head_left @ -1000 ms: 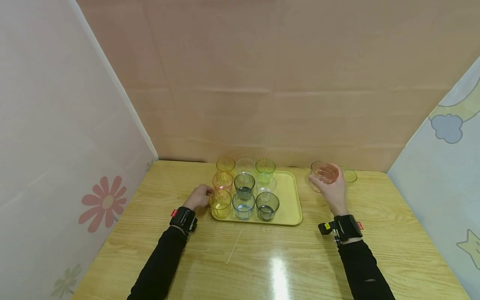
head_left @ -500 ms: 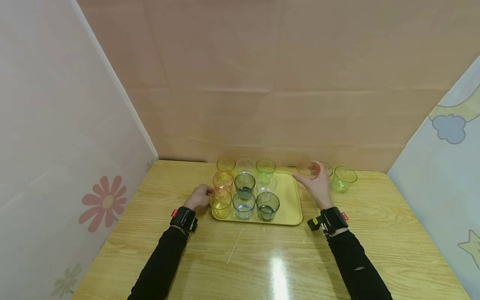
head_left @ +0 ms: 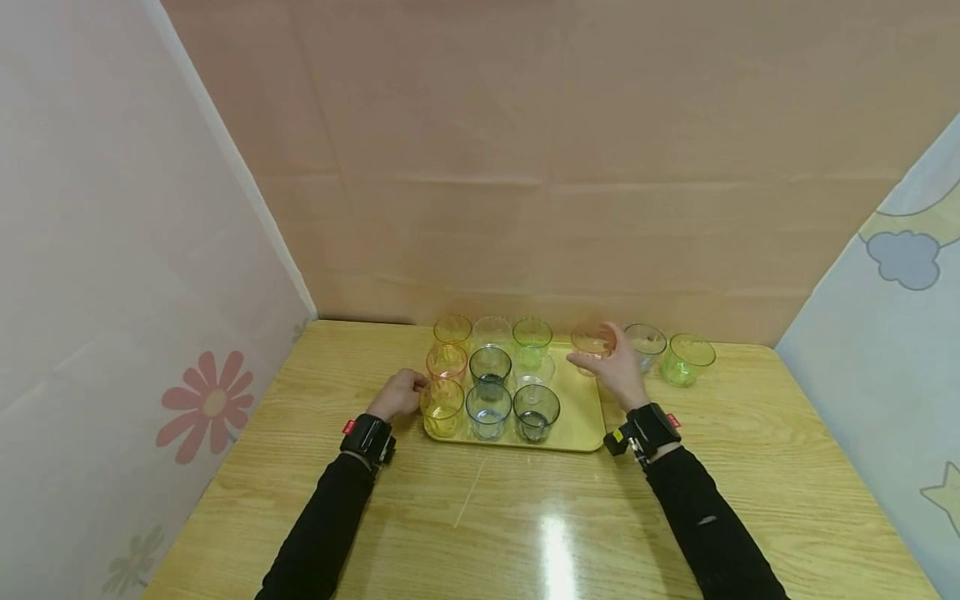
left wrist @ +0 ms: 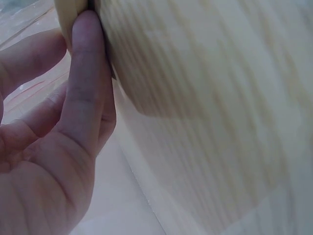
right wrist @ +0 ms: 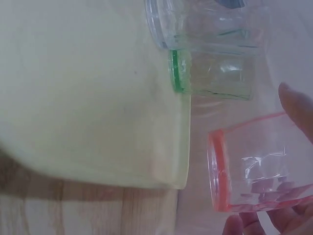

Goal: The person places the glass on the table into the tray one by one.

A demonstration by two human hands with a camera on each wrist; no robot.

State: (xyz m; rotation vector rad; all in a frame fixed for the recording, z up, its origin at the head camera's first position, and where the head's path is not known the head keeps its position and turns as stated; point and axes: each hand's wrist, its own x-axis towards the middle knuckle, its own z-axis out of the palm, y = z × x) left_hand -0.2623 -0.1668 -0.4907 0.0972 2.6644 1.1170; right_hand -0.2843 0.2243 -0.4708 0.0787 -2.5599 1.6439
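Note:
In the head view my right hand [head_left: 622, 373] holds a pink glass [head_left: 589, 342] at the far right corner of the yellow tray [head_left: 582, 421]. Thumb and fingers stand on opposite sides of the pink glass [right wrist: 261, 164] in the right wrist view, with its bottom apart from the tray. My left hand [head_left: 399, 394] is at the tray's left edge. Close up, its thumb and fingers pinch the tray rim [left wrist: 68, 19]. Several glasses stand in rows on the tray, among them a yellow glass [head_left: 442, 408], a blue glass [head_left: 488, 412] and a grey glass [head_left: 536, 414].
Right of the tray, a clear glass [head_left: 647, 343] and a green glass [head_left: 688, 360] stand on the wooden table [head_left: 750, 450]. On the tray's far row is another green glass [head_left: 532, 337], left of the held one. A brown wall covering [head_left: 555, 208] rises behind the table.
My right hand has carried the pink glass leftward from beside the green glass to the tray's far right corner, uncovering the clear glass. My left hand has stayed at the tray edge.

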